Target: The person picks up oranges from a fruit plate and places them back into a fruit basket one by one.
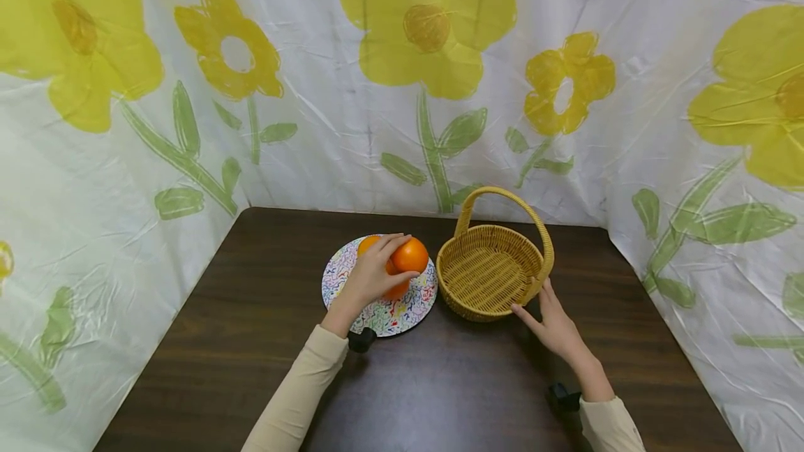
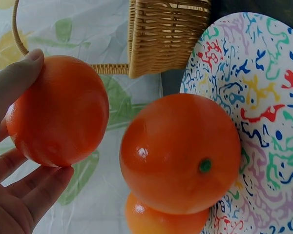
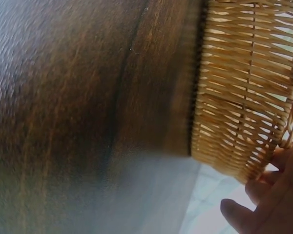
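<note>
My left hand (image 1: 370,276) holds an orange (image 1: 410,256) between thumb and fingers, raised over a round plate (image 1: 392,323) with a colourful squiggle pattern. In the left wrist view the held orange (image 2: 58,112) is apart from another orange (image 2: 180,153) on the plate, with a further orange (image 2: 161,217) beside that one. To the right of the plate stands a wicker basket (image 1: 490,270) with a tall handle, its inside bare. My right hand (image 1: 555,326) holds the basket's near right side by the foot of the handle; its fingers (image 3: 263,190) lie against the weave.
Everything stands on a dark wooden table (image 1: 251,312). A white curtain (image 1: 301,159) with yellow flowers hangs along its back and sides. A black wrist camera (image 1: 361,340) sits under the left wrist, near the plate's edge, and another (image 1: 563,397) at the right wrist.
</note>
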Motion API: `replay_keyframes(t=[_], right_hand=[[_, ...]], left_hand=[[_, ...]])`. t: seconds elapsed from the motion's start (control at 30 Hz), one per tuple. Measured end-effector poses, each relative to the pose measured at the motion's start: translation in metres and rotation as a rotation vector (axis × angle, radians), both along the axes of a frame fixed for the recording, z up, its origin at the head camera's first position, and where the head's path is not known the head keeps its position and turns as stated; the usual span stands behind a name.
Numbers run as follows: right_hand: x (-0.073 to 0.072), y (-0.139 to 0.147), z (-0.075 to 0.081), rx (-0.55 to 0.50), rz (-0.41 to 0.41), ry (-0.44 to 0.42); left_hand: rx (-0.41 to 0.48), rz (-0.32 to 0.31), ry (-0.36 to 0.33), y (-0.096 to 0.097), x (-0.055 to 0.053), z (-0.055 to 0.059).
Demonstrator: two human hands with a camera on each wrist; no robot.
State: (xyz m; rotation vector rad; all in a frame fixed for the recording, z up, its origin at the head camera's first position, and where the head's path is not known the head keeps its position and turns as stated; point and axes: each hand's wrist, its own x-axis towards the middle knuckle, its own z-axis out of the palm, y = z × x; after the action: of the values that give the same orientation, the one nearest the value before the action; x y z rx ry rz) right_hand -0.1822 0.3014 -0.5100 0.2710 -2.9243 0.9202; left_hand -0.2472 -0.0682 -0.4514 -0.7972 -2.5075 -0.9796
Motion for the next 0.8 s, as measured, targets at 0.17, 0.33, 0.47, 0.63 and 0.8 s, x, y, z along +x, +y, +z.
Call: replay_keyframes(t=[0.17, 0.33, 0.47, 0.63, 0.8], right_hand=[[0.001, 0.000, -0.001, -0.005, 0.004, 0.001], [0.000, 0.001, 0.000, -0.004, 0.009, 0.009], [-0.001, 0.001, 0.001, 0.001, 0.007, 0.002], [0.000, 0.000, 0.000, -0.006, 0.003, -0.003], [0.001, 0.001, -0.001, -0.005, 0.000, -0.002]], left_hand=[[0.000, -0.006, -0.022, 0.006, 0.000, 0.003], [-0.008, -0.002, -0.009, 0.012, -0.002, 0.003], [-0.026, -0.006, -0.007, 0.015, -0.004, 0.003], [-0.025, -0.026, -0.026, 0.020, -0.005, 0.004], [-0.035, -0.039, -0.021, 0.025, -0.006, 0.006]])
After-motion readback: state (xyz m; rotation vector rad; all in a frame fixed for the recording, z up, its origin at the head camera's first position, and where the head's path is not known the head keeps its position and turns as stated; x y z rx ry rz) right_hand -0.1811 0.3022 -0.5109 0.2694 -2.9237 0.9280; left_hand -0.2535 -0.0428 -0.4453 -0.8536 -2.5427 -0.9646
